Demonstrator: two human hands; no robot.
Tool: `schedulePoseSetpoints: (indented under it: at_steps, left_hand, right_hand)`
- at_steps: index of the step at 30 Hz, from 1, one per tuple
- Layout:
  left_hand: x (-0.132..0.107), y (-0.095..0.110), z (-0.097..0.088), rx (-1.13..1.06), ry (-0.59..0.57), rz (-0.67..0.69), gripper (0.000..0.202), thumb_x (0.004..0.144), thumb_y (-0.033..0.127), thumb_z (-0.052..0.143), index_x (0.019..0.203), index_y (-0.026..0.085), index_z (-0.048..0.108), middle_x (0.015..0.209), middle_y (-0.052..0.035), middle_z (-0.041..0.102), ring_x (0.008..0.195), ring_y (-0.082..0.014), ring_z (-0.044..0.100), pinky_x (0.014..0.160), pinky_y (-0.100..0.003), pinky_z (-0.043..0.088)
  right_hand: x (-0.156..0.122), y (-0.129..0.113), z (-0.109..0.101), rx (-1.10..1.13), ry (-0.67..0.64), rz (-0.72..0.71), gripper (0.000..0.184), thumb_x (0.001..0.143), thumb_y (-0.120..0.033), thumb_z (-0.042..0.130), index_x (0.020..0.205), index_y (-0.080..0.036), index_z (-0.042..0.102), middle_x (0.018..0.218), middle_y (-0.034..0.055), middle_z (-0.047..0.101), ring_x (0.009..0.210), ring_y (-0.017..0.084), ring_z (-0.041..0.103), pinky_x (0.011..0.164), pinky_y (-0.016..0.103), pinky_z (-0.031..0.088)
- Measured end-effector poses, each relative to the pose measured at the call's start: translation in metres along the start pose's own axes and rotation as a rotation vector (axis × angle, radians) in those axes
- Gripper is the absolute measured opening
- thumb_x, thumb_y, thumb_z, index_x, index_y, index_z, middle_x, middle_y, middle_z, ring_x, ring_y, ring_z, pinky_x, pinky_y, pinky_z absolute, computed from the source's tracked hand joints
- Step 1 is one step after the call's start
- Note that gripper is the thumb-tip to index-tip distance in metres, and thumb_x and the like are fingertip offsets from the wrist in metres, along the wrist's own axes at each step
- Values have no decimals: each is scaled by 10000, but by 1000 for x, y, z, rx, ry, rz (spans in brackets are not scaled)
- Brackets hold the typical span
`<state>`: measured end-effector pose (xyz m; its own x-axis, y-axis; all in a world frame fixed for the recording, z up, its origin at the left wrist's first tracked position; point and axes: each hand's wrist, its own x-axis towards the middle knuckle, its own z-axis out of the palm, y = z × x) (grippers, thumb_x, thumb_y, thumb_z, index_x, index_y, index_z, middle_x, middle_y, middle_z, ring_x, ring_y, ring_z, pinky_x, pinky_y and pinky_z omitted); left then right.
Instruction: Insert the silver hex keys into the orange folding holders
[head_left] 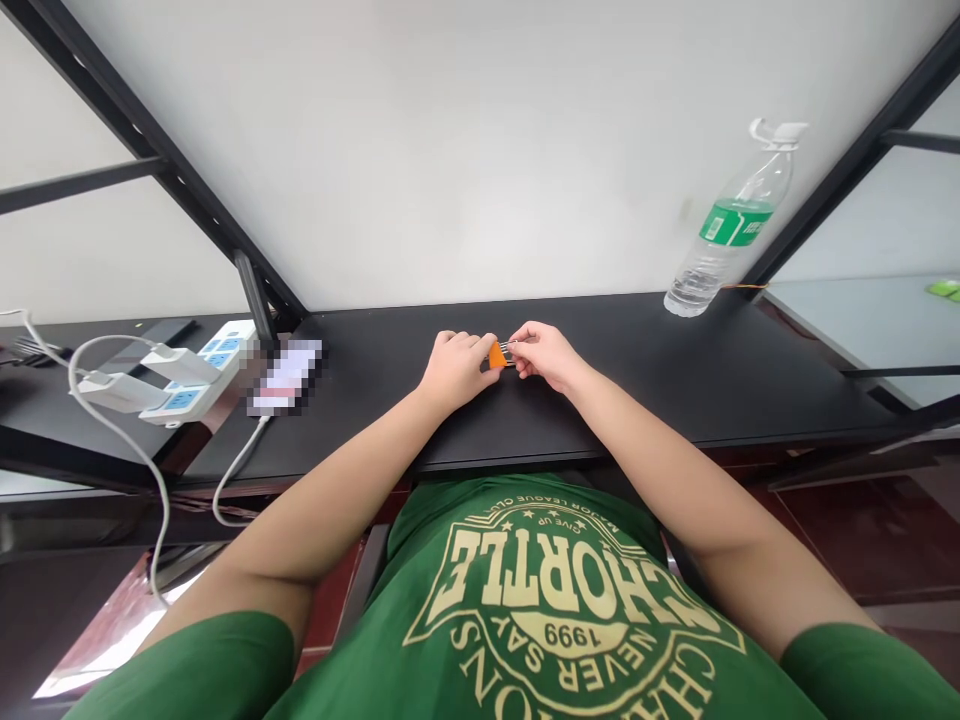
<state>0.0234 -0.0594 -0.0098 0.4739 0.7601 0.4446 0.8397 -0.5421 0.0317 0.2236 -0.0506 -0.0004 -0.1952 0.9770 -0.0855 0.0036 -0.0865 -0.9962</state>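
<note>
Over the middle of the black desk (375, 375), my left hand (456, 368) is closed on a small orange piece (497, 355). Thin metal prongs or rods stick out of its right side toward my other hand; the exact kind of the item is too small to make out. My right hand (544, 355) meets it from the right, thumb and fingertips pinched on the metal ends. Both hands rest close together, near the desk's front half. My fingers hide part of the orange piece.
A phone (289, 378) with a white charging cable (238, 462) lies at left, beside a white power strip (199, 375) holding two plugged adapters. A water bottle (731, 230) with a green label stands at the back right. Black metal frame bars (176, 170) rise at both sides before the wall.
</note>
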Motion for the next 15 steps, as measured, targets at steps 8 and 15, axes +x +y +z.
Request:
schedulePoseSetpoints:
  at_steps: [8,15]
  left_hand:
    - [1,-4,-1,32,27,-2,218,914,358,661,1098,242,669,890,-83,764,909,-305,685,925,-479,398]
    - [1,-9,-2,65,24,43,256,935,347,629,1166,249,683,911,-100,773,937,-313,683,982,-499,396]
  right_hand:
    - [7,6,-3,78,11,-25,145,843,-155,753,821,-217,624,585,-27,598,514,119,563,469,229,510]
    - [7,6,-6,110,-3,-13,164,819,-181,798,812,-205,635,607,-16,616,540,118,573,482,226,517]
